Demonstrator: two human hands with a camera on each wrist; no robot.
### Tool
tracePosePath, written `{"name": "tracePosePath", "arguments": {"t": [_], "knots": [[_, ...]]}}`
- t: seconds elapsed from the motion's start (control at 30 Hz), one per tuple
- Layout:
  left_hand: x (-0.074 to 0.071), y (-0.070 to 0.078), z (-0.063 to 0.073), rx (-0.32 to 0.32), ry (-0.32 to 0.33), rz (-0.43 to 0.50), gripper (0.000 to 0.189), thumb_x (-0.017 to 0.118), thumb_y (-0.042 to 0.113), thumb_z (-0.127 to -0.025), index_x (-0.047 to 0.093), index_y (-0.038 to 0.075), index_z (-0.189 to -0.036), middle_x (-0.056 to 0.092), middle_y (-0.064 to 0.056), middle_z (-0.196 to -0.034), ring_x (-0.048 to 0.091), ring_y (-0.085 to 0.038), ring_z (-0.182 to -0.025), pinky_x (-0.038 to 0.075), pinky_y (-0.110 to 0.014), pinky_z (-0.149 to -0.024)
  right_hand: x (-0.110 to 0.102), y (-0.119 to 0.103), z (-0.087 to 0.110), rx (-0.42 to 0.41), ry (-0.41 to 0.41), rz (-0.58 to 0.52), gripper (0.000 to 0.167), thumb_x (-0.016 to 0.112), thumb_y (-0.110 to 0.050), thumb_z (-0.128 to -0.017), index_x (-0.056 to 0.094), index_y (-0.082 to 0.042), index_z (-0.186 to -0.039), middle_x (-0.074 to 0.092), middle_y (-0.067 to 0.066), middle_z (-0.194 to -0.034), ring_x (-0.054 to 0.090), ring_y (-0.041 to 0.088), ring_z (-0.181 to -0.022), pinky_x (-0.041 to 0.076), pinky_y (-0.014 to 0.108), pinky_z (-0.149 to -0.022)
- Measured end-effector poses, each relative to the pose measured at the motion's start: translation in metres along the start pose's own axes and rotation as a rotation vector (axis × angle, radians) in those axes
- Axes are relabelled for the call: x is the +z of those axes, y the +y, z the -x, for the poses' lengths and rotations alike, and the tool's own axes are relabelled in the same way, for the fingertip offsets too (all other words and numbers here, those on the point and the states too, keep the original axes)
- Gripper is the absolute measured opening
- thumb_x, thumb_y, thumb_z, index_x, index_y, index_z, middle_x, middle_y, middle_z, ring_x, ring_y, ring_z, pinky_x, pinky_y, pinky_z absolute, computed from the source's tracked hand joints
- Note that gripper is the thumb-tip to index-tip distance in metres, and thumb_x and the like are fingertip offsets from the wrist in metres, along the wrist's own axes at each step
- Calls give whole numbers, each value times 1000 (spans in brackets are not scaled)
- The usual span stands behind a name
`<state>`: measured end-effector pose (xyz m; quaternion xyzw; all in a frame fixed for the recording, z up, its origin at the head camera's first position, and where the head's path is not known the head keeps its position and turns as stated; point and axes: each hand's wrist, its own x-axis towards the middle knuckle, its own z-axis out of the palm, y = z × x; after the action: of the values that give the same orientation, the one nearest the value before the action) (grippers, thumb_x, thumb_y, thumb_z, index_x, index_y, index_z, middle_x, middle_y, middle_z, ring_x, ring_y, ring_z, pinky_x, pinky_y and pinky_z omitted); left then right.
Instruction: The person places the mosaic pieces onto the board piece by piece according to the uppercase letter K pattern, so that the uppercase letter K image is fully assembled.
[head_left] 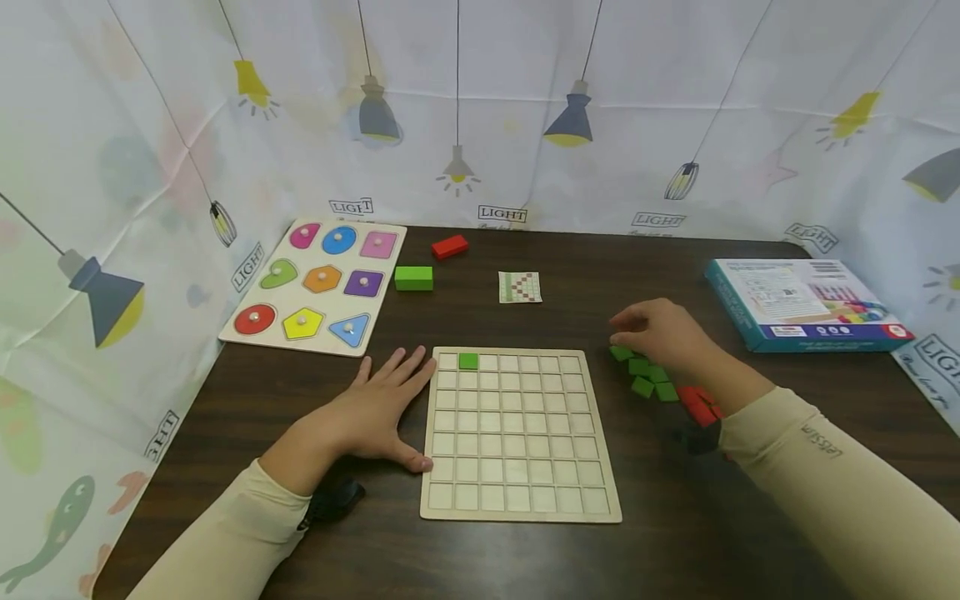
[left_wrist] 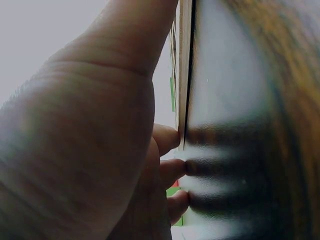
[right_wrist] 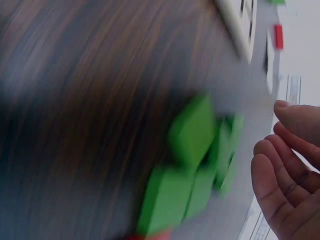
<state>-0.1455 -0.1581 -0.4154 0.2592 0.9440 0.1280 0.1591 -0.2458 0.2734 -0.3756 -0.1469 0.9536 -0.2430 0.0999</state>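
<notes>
The left hand (head_left: pixel 375 417) lies spread at the left edge of the board (head_left: pixel 517 425), which holds a single green tile (head_left: pixel 468 361) in its top row, second cell, so the filling looks barely begun. To the right, the right hand (head_left: pixel 663 333), fingers loosely bent and nothing seen between them, hovers by the loose green tiles (head_left: pixel 642 387); these and the red tiles (head_left: pixel 699 406) near its wrist are not yet placed.

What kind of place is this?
Maybe a play or learning corner. There's a wooden grid board and a colourful shape puzzle on the table, with lamp-patterned cloth behind.
</notes>
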Motion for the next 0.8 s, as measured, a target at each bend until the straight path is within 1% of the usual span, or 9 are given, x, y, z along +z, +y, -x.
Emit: {"name": "tracePosePath", "arguments": {"t": [0.13, 0.23, 0.4, 0.57, 0.67, 0.8], "knots": [[-1, 1, 1, 2, 4, 7, 135, 73, 84, -66, 8, 19, -166, 0, -7, -170, -2, -33, -155, -2, -68, -115, -7, 24, 5, 25, 7, 58, 40, 72, -24, -98, 68, 3, -126, 66, 24, -124, 61, 43, -114, 47, 60, -94], [-1, 2, 1, -1, 2, 10, 135, 74, 83, -67, 8, 19, -166, 0, -7, -170, -2, -33, -155, -3, -68, -115, -10, 34, 7, 42, -7, 83, 42, 72, -24, -97, 67, 5, -126, 65, 27, -125, 58, 48, -116, 45, 62, -95], [-1, 2, 1, 0, 5, 17, 135, 74, 82, -67, 9, 19, -166, 1, -7, -170, -2, -34, -155, -2, -68, -115, -9, 37, 9, 58, -39, 97, 42, 73, -22, -96, 67, 7, -126, 64, 29, -126, 58, 50, -117, 45, 63, -95], [0, 0, 1, 2, 11, 6, 135, 72, 85, -66, 9, 19, -166, 0, -6, -171, -2, -33, -155, -2, -68, -115, -8, 36, 8, 39, -45, 118, 40, 73, -20, -96, 68, 7, -124, 65, 28, -123, 59, 50, -115, 45, 63, -95], [1, -1, 1, 2, 11, 11, 135, 72, 85, -66, 9, 19, -166, 0, -6, -171, -3, -32, -155, -3, -68, -115, -7, 35, 7, 45, -28, 108, 35, 74, -18, -94, 69, 5, -120, 67, 26, -119, 61, 46, -111, 46, 61, -93], [1, -1, 0, -3, 6, 10, 135, 72, 85, -66, 8, 20, -166, -1, -5, -171, -4, -32, -155, -4, -68, -115, -5, 38, 7, 62, 21, 71, 25, 76, -17, -92, 72, -2, -112, 70, 18, -112, 62, 38, -105, 47, 57, -89]]}}
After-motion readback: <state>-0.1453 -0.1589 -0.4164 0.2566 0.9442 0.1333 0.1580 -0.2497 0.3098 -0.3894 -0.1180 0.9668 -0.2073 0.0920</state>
